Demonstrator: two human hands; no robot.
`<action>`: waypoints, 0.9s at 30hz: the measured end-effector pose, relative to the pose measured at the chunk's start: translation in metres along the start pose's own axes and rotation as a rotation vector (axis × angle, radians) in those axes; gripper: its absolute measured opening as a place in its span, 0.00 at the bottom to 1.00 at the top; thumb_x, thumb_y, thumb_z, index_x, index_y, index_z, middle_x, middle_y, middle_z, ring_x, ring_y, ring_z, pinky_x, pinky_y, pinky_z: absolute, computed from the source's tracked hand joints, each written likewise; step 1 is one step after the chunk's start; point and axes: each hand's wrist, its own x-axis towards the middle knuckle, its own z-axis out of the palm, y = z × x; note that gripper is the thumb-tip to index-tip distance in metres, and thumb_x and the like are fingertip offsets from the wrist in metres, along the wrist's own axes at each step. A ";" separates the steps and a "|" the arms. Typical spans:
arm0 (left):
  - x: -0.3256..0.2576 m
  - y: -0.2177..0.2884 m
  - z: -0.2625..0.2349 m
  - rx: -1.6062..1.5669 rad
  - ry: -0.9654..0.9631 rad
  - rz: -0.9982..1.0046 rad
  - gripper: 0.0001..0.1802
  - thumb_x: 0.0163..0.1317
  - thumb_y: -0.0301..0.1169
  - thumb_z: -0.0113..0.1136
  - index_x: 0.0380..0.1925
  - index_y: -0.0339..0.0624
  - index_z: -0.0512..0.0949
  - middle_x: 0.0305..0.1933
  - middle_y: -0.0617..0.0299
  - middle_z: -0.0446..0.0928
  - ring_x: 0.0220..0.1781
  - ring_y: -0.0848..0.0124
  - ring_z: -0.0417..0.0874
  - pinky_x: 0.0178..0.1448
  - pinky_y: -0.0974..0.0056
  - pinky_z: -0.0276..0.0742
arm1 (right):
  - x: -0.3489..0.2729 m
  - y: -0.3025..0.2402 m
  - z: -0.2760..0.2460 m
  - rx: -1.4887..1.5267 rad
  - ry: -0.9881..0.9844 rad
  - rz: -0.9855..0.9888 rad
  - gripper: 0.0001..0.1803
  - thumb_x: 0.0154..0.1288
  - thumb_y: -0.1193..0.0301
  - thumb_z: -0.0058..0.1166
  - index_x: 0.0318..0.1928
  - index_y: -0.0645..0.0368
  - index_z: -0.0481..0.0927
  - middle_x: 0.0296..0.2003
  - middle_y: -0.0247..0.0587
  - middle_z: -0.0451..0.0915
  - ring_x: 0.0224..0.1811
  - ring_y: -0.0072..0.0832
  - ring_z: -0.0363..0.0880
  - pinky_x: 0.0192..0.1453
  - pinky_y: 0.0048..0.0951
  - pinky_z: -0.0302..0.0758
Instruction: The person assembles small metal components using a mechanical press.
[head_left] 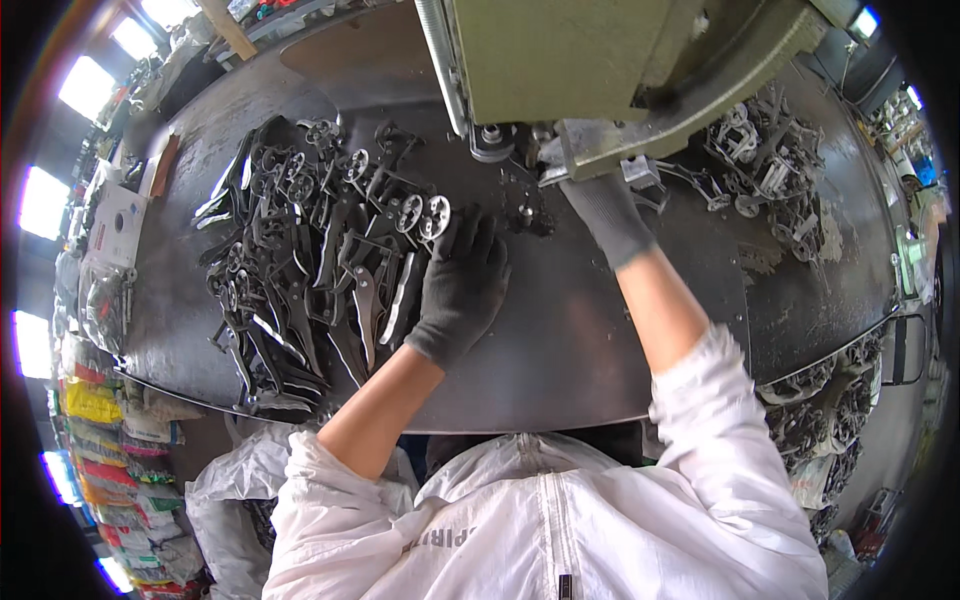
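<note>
Dark grey gloves cover both hands that I watch from afar through the head camera. The left hand (462,285) lies at the right side of a heap of dark metal lever parts (290,240), which fills the left half of the metal tabletop (560,345). Its fingers sit close together and bent, just beside a silver spoked disc (435,217) on one of those parts; I cannot tell whether they pinch it.

The right hand (603,210) reaches toward the far edge, under the head of an olive-green machine (560,60). The machine covers its fingertips, so I cannot tell whether they are spread, pressed together or gripping something. Just to the right of that glove I see a silver metal block (640,172).

A second, looser heap of metal linkages (775,170) rests toward the tabletop's far right corner. Between the hands, a small round metal fitting (527,212) sits on a dark smudge. Beyond the left edge stand a white carton (117,225) and, lower, stacked colourful bags (95,402).
</note>
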 end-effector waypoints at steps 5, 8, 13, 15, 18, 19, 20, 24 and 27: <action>-0.007 -0.022 0.008 0.014 -0.055 0.090 0.13 0.52 0.31 0.50 0.38 0.45 0.78 0.55 0.61 0.71 0.63 0.62 0.62 0.69 0.55 0.51 | 0.000 0.001 -0.004 0.176 -0.062 0.153 0.12 0.55 0.75 0.53 0.42 0.60 0.76 0.37 0.47 0.77 0.41 0.41 0.74 0.45 0.38 0.72; 0.002 -0.050 0.008 0.115 -0.079 0.092 0.13 0.51 0.31 0.50 0.37 0.47 0.78 0.55 0.65 0.71 0.64 0.64 0.62 0.69 0.56 0.52 | -0.001 0.003 -0.002 0.264 -0.124 0.253 0.12 0.54 0.75 0.53 0.41 0.60 0.76 0.37 0.50 0.76 0.42 0.44 0.74 0.45 0.39 0.72; 0.004 -0.077 0.005 -0.085 -0.073 0.136 0.17 0.47 0.27 0.53 0.40 0.44 0.78 0.55 0.60 0.70 0.64 0.62 0.61 0.69 0.55 0.51 | -0.005 0.004 0.002 0.388 -0.217 0.444 0.13 0.52 0.74 0.54 0.41 0.59 0.76 0.37 0.53 0.75 0.42 0.49 0.72 0.45 0.41 0.71; -0.006 -0.073 0.002 -0.149 -0.018 0.100 0.22 0.43 0.24 0.55 0.44 0.42 0.76 0.52 0.54 0.71 0.60 0.58 0.66 0.68 0.54 0.52 | -0.023 -0.020 -0.026 0.483 -0.273 0.593 0.15 0.51 0.74 0.54 0.42 0.59 0.75 0.37 0.53 0.75 0.42 0.49 0.72 0.45 0.41 0.71; -0.005 -0.028 -0.017 -0.392 -0.003 -0.051 0.25 0.42 0.24 0.55 0.47 0.43 0.73 0.48 0.53 0.73 0.53 0.54 0.72 0.63 0.54 0.59 | -0.042 -0.052 -0.073 0.571 -0.354 0.750 0.18 0.51 0.73 0.56 0.45 0.60 0.73 0.39 0.51 0.75 0.42 0.46 0.74 0.46 0.40 0.72; -0.005 -0.014 -0.013 -0.460 0.037 -0.105 0.23 0.47 0.26 0.55 0.48 0.44 0.71 0.45 0.52 0.75 0.44 0.52 0.76 0.53 0.55 0.69 | -0.042 -0.058 -0.082 0.590 -0.388 0.734 0.20 0.52 0.72 0.56 0.47 0.61 0.73 0.42 0.51 0.75 0.42 0.44 0.76 0.47 0.39 0.72; -0.001 0.001 -0.015 -0.468 0.035 -0.099 0.23 0.47 0.26 0.55 0.48 0.44 0.71 0.45 0.52 0.75 0.44 0.52 0.76 0.53 0.55 0.69 | -0.038 -0.056 -0.090 0.582 -0.390 0.740 0.20 0.52 0.72 0.56 0.47 0.61 0.73 0.42 0.51 0.75 0.42 0.44 0.76 0.47 0.39 0.72; -0.002 0.031 -0.010 -0.580 -0.061 -0.410 0.19 0.56 0.38 0.56 0.46 0.45 0.71 0.41 0.52 0.75 0.39 0.52 0.78 0.40 0.55 0.74 | -0.011 -0.010 -0.086 0.483 -0.264 0.593 0.22 0.53 0.65 0.58 0.48 0.59 0.72 0.34 0.49 0.77 0.39 0.45 0.75 0.44 0.40 0.72; 0.010 0.033 -0.012 -0.530 -0.144 -0.426 0.20 0.57 0.45 0.55 0.45 0.47 0.71 0.39 0.52 0.75 0.38 0.52 0.78 0.39 0.54 0.74 | 0.026 0.052 -0.061 0.346 -0.252 0.784 0.21 0.55 0.61 0.57 0.47 0.58 0.73 0.32 0.51 0.79 0.35 0.46 0.78 0.42 0.43 0.73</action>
